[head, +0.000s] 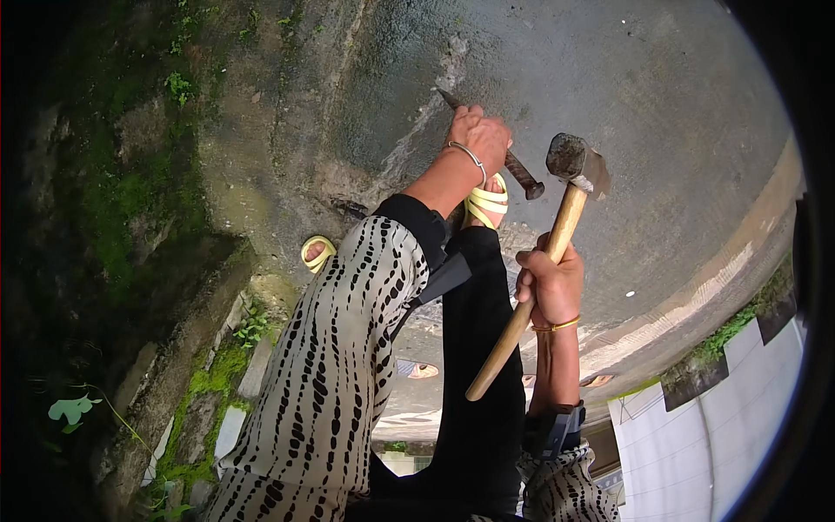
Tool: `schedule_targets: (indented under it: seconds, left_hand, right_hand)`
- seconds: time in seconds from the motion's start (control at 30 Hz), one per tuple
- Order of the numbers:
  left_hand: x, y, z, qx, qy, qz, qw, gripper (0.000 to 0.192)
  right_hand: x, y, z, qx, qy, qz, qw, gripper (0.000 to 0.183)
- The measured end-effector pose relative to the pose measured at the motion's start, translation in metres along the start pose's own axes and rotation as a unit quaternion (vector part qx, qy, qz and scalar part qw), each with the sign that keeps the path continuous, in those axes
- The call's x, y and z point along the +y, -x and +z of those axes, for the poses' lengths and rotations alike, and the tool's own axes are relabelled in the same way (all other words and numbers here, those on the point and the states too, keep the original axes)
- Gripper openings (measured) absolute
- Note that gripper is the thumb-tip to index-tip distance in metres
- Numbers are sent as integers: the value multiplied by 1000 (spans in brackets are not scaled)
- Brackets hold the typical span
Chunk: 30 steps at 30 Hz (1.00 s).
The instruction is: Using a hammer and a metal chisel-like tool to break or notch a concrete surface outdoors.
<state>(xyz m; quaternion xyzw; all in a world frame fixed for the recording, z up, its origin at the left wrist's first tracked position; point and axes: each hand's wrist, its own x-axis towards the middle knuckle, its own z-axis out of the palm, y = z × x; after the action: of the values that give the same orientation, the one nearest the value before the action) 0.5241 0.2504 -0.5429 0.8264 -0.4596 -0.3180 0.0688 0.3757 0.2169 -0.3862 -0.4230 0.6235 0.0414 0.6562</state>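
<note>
My left hand (479,137) is closed around a steel chisel (522,175), whose pointed end rests at or just above a pale, chipped line (417,130) in the wet concrete. The chisel's flared head sticks out below my fist, towards the right. Gripped in my right hand (553,280) is the wooden handle of a sledgehammer (566,218). Its dark, worn metal head is raised to the right of the chisel's struck end, apart from it. A metal bangle is on my left wrist and a yellow one on my right.
My feet in pale yellow sandals (486,205) stand on the concrete close to the chisel. At the left, a mossy stone edge (215,385) borders dark, moss-covered ground (124,215). Green plants and a light-coloured sheeted structure (711,424) lie at the lower right.
</note>
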Motion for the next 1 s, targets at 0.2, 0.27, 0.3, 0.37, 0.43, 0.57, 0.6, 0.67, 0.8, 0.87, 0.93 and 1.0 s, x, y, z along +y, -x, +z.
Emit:
schedule_targets:
  seconds: [0.2, 0.27, 0.3, 0.37, 0.43, 0.57, 0.6, 0.67, 0.8, 0.87, 0.93, 1.0]
  left_hand:
    - [6, -14, -11, 9, 23, -33, 999, 13]
    - [5, -18, -14, 12, 35, -48, 998, 14]
    - [7, -19, -15, 8, 43, -57, 997, 14]
    - [16, -25, -19, 8, 50, -62, 997, 13]
    - [9, -22, -18, 9, 60, -82, 995, 14]
    - [0, -22, -22, 27, 69, -88, 993, 14]
    - [2, -18, -22, 35, 69, -75, 994, 14]
    - [-5, -10, -16, 39, 67, -66, 995, 14]
    - [-6, -14, -13, 47, 78, -50, 995, 14]
    - [-4, -16, -15, 41, 79, -53, 995, 15]
    - [0, -17, -19, 39, 62, -68, 995, 15]
    - [4, -20, -19, 32, 62, -69, 995, 15]
  right_hand:
    - [-29, 59, -14, 64, -90, -167, 980, 21]
    - [-11, 43, 5, 97, -107, -167, 975, 18]
    - [3, 26, 17, 123, -106, -153, 975, 17]
    - [14, -10, 25, 52, -2, -9, 999, 16]
    - [6, -10, 20, 8, -55, 14, 998, 16]
    - [-13, 4, -11, 1, -37, -22, 999, 17]
    - [-20, 13, -20, 6, -51, -43, 998, 18]
    - [-32, 33, -31, 15, -66, -89, 994, 20]
    - [-52, 57, -45, 25, -121, -200, 972, 22]
    - [-54, 58, -40, 10, -161, -234, 959, 22]
    - [-47, 53, -19, 33, -175, -234, 956, 22]
    - [-20, 29, 9, 63, -141, -181, 971, 21]
